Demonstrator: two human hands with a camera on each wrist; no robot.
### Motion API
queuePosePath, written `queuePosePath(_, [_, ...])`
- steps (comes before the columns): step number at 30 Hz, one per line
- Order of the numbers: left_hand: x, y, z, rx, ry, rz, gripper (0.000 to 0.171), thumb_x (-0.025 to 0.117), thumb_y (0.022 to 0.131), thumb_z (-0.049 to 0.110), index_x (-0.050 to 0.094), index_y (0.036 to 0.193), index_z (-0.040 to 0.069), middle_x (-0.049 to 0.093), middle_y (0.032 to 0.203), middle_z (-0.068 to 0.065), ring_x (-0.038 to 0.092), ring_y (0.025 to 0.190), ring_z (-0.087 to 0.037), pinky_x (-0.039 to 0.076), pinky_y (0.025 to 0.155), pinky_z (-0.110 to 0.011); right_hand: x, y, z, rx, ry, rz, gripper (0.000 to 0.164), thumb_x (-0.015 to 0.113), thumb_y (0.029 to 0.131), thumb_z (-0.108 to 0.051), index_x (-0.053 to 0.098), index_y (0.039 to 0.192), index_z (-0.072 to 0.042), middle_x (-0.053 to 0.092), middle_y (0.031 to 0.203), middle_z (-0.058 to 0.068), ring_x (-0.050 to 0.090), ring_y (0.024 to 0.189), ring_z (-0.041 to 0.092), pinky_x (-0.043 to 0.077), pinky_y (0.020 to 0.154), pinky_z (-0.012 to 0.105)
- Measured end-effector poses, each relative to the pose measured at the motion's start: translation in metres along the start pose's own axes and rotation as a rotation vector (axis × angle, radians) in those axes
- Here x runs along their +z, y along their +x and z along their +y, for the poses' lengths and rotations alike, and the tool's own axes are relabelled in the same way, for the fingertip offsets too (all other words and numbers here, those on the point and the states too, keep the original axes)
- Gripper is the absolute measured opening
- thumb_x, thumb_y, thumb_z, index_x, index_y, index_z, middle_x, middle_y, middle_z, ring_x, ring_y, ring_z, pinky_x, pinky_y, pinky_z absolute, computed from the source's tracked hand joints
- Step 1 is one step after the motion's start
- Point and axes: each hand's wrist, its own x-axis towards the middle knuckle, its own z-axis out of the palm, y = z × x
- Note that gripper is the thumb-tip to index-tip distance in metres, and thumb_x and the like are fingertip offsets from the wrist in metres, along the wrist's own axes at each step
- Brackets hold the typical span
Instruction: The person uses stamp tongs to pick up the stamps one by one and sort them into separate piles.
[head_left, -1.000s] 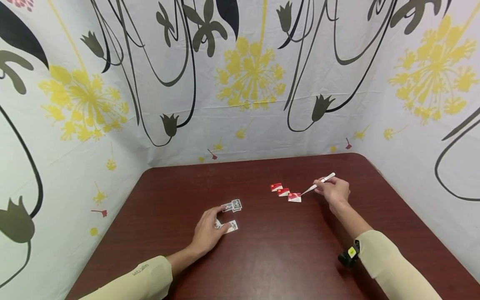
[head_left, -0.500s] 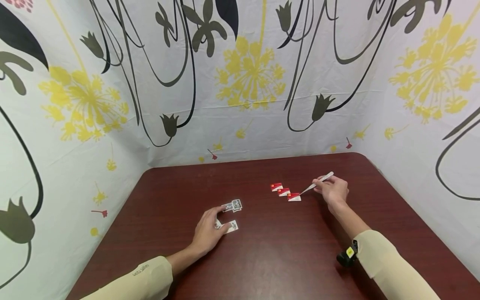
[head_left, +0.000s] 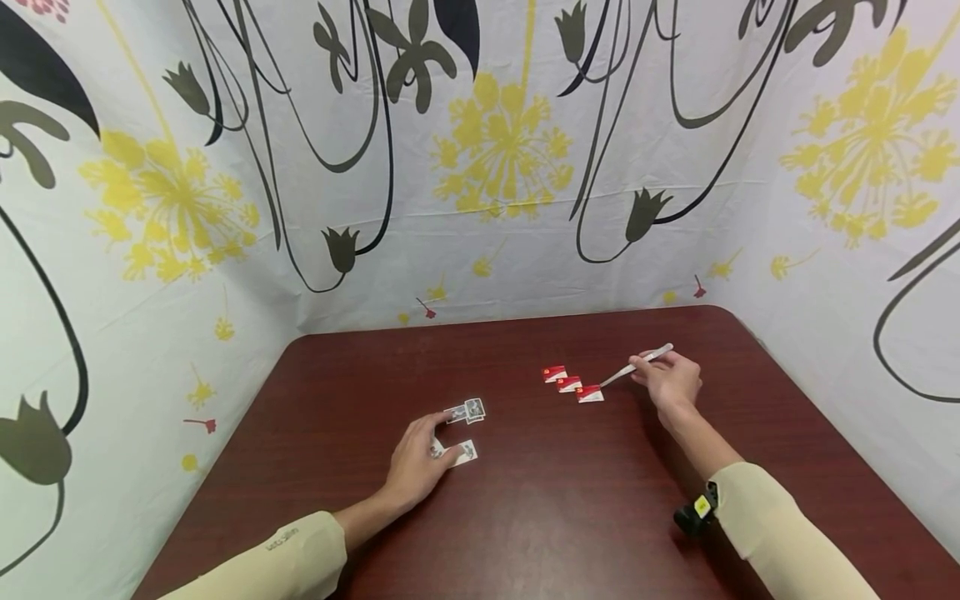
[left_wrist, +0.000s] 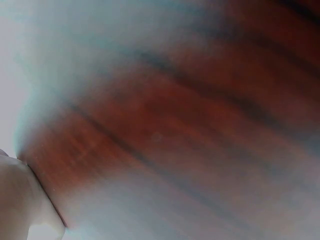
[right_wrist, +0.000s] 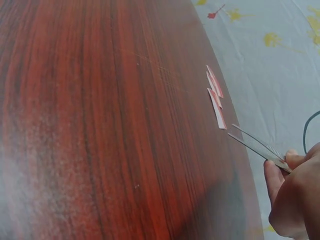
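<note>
My right hand [head_left: 670,383] pinches white tweezers [head_left: 637,365], their tips at the right corner of the nearest red-and-white stamp-like paper [head_left: 591,396]. In the right wrist view the tips of the tweezers [right_wrist: 252,145] stand apart, with nothing between them. Two more red-and-white papers [head_left: 556,375] continue the stepped row, slightly overlapping. My left hand [head_left: 415,461] lies low on the table, thumb and index finger spread. Its index fingertip touches a grey-pictured stamp-like paper [head_left: 456,413], while the thumb rests on another grey-pictured paper [head_left: 467,451]. The hand partly hides these papers.
A dark reddish-brown wooden table [head_left: 517,517] with rounded far corners carries everything. Behind it and at both sides hangs a white cloth [head_left: 480,275] printed with flowers. Another grey-pictured paper [head_left: 474,408] overlaps its neighbour beyond my left hand.
The nearest red-and-white paper has shifted very slightly away from me, and the tweezers' tips have moved up to its corner. My left hand stays in place.
</note>
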Motion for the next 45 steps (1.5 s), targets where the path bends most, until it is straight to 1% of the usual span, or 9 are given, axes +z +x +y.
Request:
queuePosePath(4, [0.0,0.0,0.0,0.002,0.012,-0.002,0.06,0.084,0.09,0.028,0.064,0.144,0.012,0.063,0.144,-0.011,0.053,0.139,-0.031,0.047,0.105,-0.061,-0.002,0.0,-0.001,0.0,0.052,0.04,0.028,0.078,0.095,-0.001,0.065,0.114,0.015,0.073,0.071,-0.009,0.074,0.064,0.005,0.062,0.069,0.026])
queuePosePath(7, [0.0,0.0,0.0,0.003,0.012,0.002,0.059,0.084,0.09,0.027,0.065,0.143,0.012,0.063,0.144,-0.01,0.053,0.139,-0.031,0.047,0.106,-0.06,-0.003,0.0,-0.002,-0.008,0.107,0.064,0.027,0.079,0.094,0.0,0.065,0.112,0.015,0.074,0.072,-0.008,0.074,0.065,0.005,0.062,0.07,0.027])
queuePosePath(11, [0.0,0.0,0.001,0.002,0.005,0.008,0.058,0.083,0.091,0.025,0.065,0.144,0.012,0.063,0.144,-0.01,0.053,0.139,-0.031,0.046,0.107,-0.06,0.0,-0.003,-0.004,-0.018,0.168,0.078,0.029,0.079,0.093,0.002,0.064,0.113,0.016,0.075,0.075,-0.005,0.075,0.068,0.006,0.062,0.07,0.027])
queuePosePath(15, [0.0,0.001,0.001,0.009,0.01,0.013,0.056,0.082,0.092,0.023,0.065,0.143,0.01,0.064,0.143,-0.01,0.054,0.139,-0.031,0.046,0.107,-0.059,0.006,-0.007,-0.007,-0.026,0.196,0.075,0.032,0.08,0.093,0.001,0.064,0.115,0.017,0.075,0.077,-0.005,0.075,0.071,0.005,0.062,0.071,0.026])
queuePosePath(18, [0.0,0.0,0.0,0.006,0.011,0.015,0.054,0.081,0.092,0.022,0.065,0.143,0.01,0.064,0.143,-0.01,0.054,0.139,-0.031,0.046,0.107,-0.058,0.012,-0.011,-0.008,-0.029,0.205,0.048,0.033,0.08,0.093,0.0,0.064,0.117,0.017,0.076,0.079,-0.004,0.075,0.073,0.006,0.062,0.073,0.027])
queuePosePath(24, [0.0,0.0,-0.001,0.007,0.005,0.024,0.052,0.079,0.094,0.022,0.065,0.143,0.01,0.064,0.143,-0.01,0.054,0.138,-0.03,0.047,0.107,-0.057,0.028,-0.023,-0.011,-0.022,0.232,-0.038,0.036,0.079,0.094,0.001,0.062,0.12,0.019,0.077,0.086,0.0,0.076,0.079,0.008,0.062,0.081,0.034])
queuePosePath(32, [0.0,0.001,-0.002,0.012,-0.004,0.031,0.051,0.078,0.095,0.02,0.065,0.143,0.01,0.065,0.143,-0.008,0.055,0.138,-0.029,0.047,0.107,-0.056,0.051,-0.042,-0.012,-0.006,0.161,-0.126,0.035,0.08,0.095,-0.004,0.064,0.119,0.016,0.079,0.091,0.003,0.078,0.078,0.012,0.063,0.084,0.037])
queuePosePath(38, [0.001,0.002,-0.003,0.018,0.0,0.039,0.051,0.078,0.094,0.02,0.065,0.143,0.01,0.065,0.142,-0.008,0.055,0.137,-0.03,0.048,0.106,-0.056,0.067,-0.053,-0.012,0.001,0.115,-0.185,0.035,0.08,0.096,-0.01,0.066,0.118,0.014,0.079,0.095,0.006,0.078,0.08,0.013,0.063,0.083,0.035])
queuePosePath(45, [0.0,0.001,0.0,0.001,-0.006,0.031,0.052,0.077,0.094,0.021,0.065,0.144,0.012,0.065,0.143,-0.007,0.055,0.137,-0.029,0.047,0.107,-0.056,0.088,-0.062,-0.01,0.027,0.188,-0.233,0.03,0.079,0.095,0.0,0.064,0.116,0.017,0.078,0.09,0.008,0.078,0.078,0.014,0.063,0.082,0.037])
